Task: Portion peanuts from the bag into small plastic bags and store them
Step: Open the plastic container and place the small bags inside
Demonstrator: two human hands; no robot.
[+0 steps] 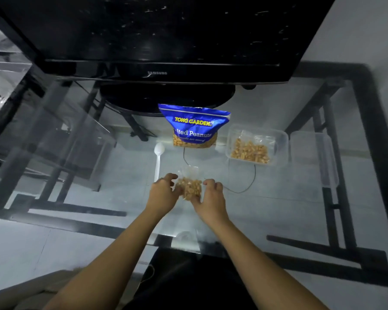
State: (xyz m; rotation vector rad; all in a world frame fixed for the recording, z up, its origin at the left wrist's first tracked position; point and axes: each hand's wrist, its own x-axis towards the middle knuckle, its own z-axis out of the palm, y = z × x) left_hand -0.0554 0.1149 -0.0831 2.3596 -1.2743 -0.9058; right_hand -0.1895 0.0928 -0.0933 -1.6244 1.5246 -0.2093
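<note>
Pinching small bag [189, 189] w/ left hand [164, 191] & right hand [207, 195]; I'd twist neck tight, keep upright.

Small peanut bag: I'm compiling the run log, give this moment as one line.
both hands on small peanut bag | left hand, right hand | spoon idle | filled bags in container

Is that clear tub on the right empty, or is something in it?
Not empty: the clear tub holds small plastic bags of peanuts.
</note>
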